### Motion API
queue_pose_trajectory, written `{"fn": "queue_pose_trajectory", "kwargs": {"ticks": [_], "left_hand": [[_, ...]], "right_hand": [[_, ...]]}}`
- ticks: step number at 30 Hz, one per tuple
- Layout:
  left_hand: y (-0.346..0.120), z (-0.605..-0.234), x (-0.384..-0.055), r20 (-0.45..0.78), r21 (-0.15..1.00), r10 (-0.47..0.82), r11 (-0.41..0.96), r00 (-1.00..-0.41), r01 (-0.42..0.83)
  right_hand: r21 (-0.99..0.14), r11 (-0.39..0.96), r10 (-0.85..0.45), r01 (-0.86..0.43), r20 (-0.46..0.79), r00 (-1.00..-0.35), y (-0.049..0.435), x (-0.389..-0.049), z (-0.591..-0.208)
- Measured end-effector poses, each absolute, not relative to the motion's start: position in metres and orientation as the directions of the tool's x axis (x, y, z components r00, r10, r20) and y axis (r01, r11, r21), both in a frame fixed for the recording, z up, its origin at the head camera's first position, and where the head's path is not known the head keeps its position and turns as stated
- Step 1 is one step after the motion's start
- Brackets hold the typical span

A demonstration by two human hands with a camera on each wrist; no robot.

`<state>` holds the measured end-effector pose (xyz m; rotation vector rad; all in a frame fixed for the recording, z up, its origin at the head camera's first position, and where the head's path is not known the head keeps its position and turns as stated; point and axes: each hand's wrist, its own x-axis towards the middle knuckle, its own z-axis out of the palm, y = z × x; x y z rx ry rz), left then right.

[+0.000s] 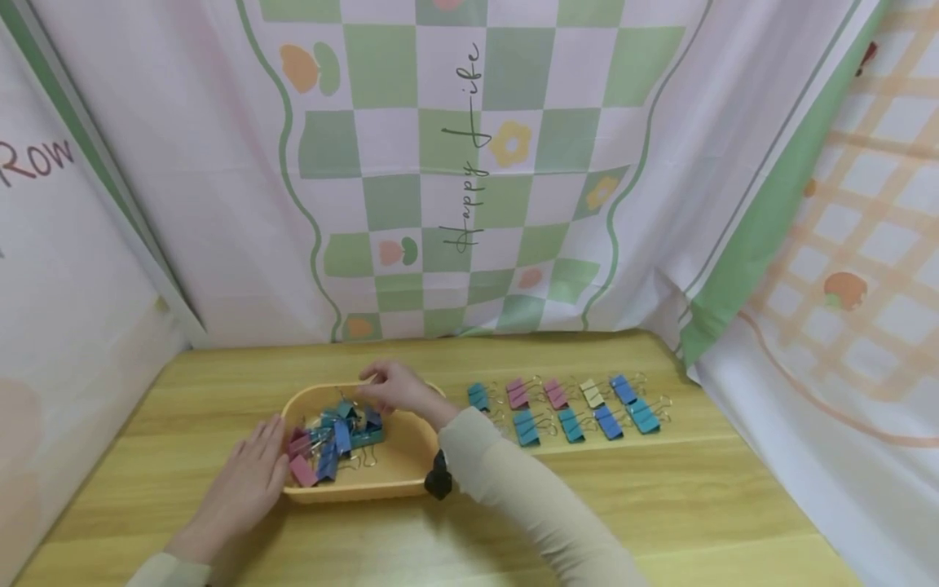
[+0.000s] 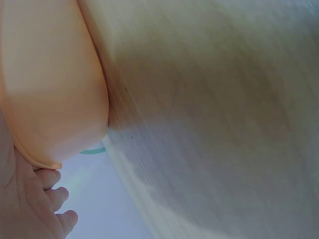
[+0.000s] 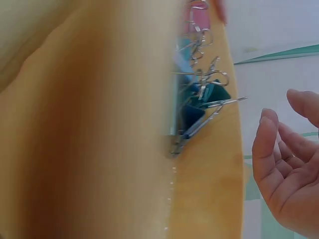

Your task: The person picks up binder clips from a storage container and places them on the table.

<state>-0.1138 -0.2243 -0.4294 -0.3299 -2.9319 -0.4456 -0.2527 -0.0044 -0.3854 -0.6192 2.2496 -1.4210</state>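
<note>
An orange plastic basket [image 1: 399,487] holds a heap of blue, teal and pink binder clips [image 1: 341,439] in its left half. My left hand [image 1: 245,473] lies along the basket's left side with fingers extended; in the left wrist view its fingertips [image 2: 59,196] show by the rim. Over the back of the basket hovers my right hand [image 1: 398,387], above the clips. In the right wrist view that hand [image 3: 289,174] has loosely bent fingers, a gap between thumb and forefinger, and nothing held. The basket wall hides part of the heap there.
Right of the basket, binder clips lie in two rows on the wooden table [image 1: 660,514], among them a yellow clip [image 1: 591,394] and a teal clip [image 1: 643,416]. A black object [image 1: 438,479] is by the basket's right end. Behind hangs a checked curtain [image 1: 447,196].
</note>
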Motion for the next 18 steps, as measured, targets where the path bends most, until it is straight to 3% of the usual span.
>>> {"fn": "queue_pose_trajectory", "kwargs": {"ticks": [10, 18], "left_hand": [[-0.226, -0.431, -0.115, 0.182, 0.283, 0.19, 0.929, -0.965, 0.237], [-0.226, -0.432, -0.114, 0.19, 0.276, 0.195, 0.93, -0.962, 0.243]], "right_hand": [[-0.896, 0.411, -0.531, -0.17, -0.084, -0.843, -0.013, -0.257, -0.37], [-0.892, 0.426, -0.542, -0.153, -0.116, -0.832, -0.022, -0.26, -0.379]]}}
